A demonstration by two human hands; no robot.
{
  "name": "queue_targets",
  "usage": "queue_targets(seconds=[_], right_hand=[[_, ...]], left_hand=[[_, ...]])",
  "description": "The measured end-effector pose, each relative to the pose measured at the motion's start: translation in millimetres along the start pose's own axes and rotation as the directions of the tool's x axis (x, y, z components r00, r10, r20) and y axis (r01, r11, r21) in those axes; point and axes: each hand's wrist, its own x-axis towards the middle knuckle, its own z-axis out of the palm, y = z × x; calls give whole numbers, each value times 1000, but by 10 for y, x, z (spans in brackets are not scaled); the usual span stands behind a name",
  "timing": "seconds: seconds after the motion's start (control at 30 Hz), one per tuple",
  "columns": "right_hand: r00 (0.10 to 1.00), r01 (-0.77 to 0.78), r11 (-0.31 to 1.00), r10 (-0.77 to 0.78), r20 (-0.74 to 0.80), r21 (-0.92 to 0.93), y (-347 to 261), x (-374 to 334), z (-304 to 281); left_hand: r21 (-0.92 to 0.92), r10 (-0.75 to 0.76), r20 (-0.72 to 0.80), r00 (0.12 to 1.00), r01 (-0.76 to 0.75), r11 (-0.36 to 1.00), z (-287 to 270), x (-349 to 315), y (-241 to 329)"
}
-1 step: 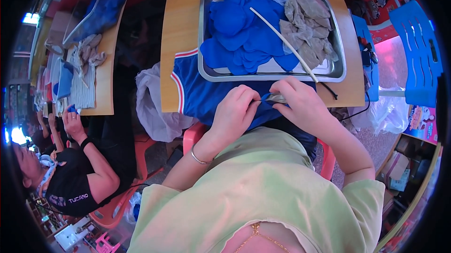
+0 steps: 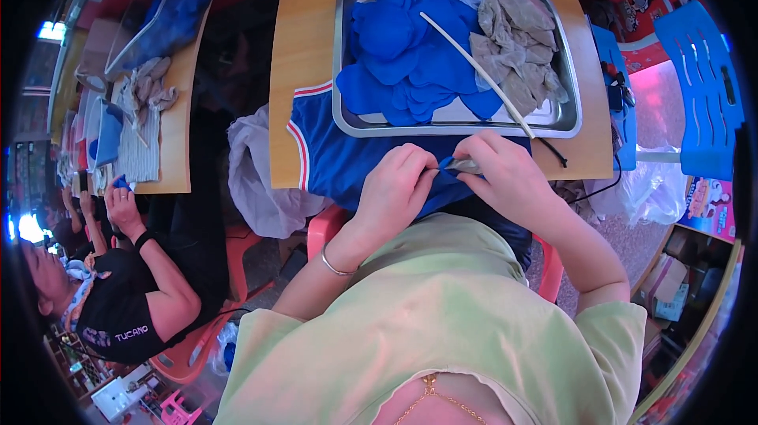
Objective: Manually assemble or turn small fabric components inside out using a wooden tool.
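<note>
Head view: one small piece, two hands, right at the near edge

Off the near-left corner of the worktop [image 2: 304, 38], there's a bunched pale cloth [image 2: 264, 176]. Moving right, a blue cloth with white-and-red trim [image 2: 335, 148] spreads along the near edge, below the metal tray [image 2: 340, 54], and the heap of blue pieces [image 2: 387, 38] fills that tray's left half.

Now the action! Your left hand [image 2: 399, 176] comes in with thumb and forefinger pinched on the left end of the small blue piece [image 2: 448, 163]. It lies directly right of those fingertips, just beyond the tray's near rim, and its long axis runs roughly side to side, straight between your hands. Neither hand is clearly nearer; you're touching at both ends. A beige strip [image 2: 466, 165] takes over on the right, pinched by your right hand [image 2: 505, 172]. Joined to the blue? Too small to tell.

Finish to the right: crumpled beige sheets [image 2: 517, 38] crowd the tray's far-right corner, and a cream stick [image 2: 474, 62] slants down to the near rim.
</note>
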Motion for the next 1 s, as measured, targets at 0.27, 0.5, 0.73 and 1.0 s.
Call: queue_targets(seconds=[0.27, 0.5, 0.73, 1.0], right_hand=[[995, 89, 974, -78, 60, -209, -43, 35, 69], [999, 32, 987, -32, -1, 156, 61, -16, 99], [995, 98, 984, -98, 8, -149, -23, -5, 105], [992, 86, 982, -100, -79, -167, 3, -3, 166]], left_hand=[[-30, -17, 30, 999, 18, 999, -33, -17, -14], [-26, 10, 36, 999, -9, 1000, -78, -20, -32], [-9, 9, -30, 1000, -10, 1000, -61, 10, -19], [-114, -43, -25, 999, 40, 993, -59, 2, -33]])
